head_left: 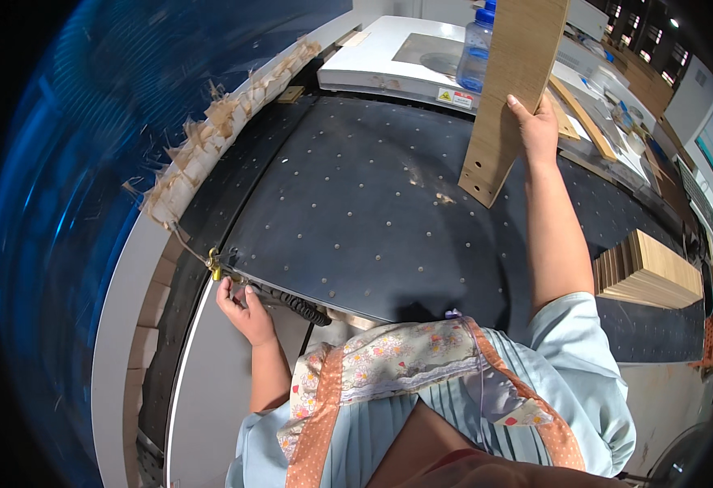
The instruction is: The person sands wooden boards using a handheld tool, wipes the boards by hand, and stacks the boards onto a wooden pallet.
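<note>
- My right hand (538, 134) grips a long wooden board (507, 102) by its right edge, tilted up over the black table (291, 220); can't tell if its lower end touches.
- My left hand (248, 315): thumb and fingers parted, just beside the yellow valve (217, 267); contact unclear.
- Board stack (657, 275) sits right.

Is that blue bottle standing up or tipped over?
Standing up: the blue bottle has its cap on top and its base at the bottom. The wooden board in the right hand hides part of it.
</note>
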`<action>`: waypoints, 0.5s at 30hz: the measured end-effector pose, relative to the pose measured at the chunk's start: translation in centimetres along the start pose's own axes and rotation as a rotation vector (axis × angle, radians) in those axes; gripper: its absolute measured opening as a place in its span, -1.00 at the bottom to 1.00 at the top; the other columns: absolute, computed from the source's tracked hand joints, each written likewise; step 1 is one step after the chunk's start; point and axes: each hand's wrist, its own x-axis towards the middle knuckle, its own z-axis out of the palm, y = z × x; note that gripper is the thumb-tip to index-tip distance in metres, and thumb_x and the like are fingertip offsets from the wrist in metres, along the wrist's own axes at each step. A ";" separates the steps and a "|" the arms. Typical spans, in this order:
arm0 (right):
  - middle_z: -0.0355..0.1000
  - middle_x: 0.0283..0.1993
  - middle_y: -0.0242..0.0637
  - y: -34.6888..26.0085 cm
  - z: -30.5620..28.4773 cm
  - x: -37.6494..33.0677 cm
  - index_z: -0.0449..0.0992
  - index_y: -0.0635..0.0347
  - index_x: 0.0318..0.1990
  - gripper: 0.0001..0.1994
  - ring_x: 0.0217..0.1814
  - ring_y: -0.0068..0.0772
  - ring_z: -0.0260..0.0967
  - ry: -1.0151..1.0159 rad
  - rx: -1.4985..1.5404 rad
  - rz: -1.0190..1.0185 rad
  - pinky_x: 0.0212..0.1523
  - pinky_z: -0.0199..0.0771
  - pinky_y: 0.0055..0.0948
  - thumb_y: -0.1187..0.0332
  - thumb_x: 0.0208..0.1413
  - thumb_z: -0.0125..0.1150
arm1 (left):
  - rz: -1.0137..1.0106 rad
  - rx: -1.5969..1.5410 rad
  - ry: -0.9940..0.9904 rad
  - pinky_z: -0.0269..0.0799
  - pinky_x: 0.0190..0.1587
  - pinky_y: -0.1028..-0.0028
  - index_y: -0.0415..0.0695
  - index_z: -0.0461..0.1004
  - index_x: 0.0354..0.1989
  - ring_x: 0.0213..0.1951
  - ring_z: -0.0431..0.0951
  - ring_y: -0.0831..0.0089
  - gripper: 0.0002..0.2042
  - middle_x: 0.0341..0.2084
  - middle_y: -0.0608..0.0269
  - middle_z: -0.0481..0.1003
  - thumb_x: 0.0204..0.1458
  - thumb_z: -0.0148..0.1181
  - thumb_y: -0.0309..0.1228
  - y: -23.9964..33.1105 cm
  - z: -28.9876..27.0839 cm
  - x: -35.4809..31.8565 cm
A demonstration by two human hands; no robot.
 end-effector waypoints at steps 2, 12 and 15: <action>0.47 -0.23 -0.32 0.4 -0.6 -1.3 0.43 0.27 -0.13 -0.72 -0.23 -0.53 0.38 0.049 0.016 0.050 -0.17 0.35 -0.53 0.49 -0.05 0.23 | 0.086 0.020 -0.088 0.24 -0.04 0.44 -0.25 0.17 0.08 0.01 0.27 0.32 -0.59 0.01 0.06 0.20 0.00 0.01 -0.59 1.7 0.6 0.3; 0.44 -0.24 -0.34 4.1 -2.5 -6.2 0.39 0.25 -0.18 -0.74 -0.22 -0.57 0.35 0.137 -0.155 0.174 -0.14 0.38 -0.48 0.49 -0.06 0.23 | 0.227 -0.071 -0.484 0.24 -0.02 0.41 -0.25 0.19 0.06 0.02 0.25 0.31 -0.62 0.02 0.07 0.19 0.03 -0.01 -0.57 6.1 4.5 0.5; 0.42 -0.28 -0.37 4.8 -2.4 -6.9 0.39 0.26 -0.21 -0.77 -0.24 -0.62 0.31 0.142 -0.149 0.179 -0.18 0.37 -0.51 0.41 -0.01 0.23 | 0.250 -0.175 -0.588 0.24 -0.02 0.40 -0.25 0.17 0.06 0.02 0.24 0.31 -0.63 0.02 0.07 0.18 0.04 -0.02 -0.54 6.6 6.9 0.7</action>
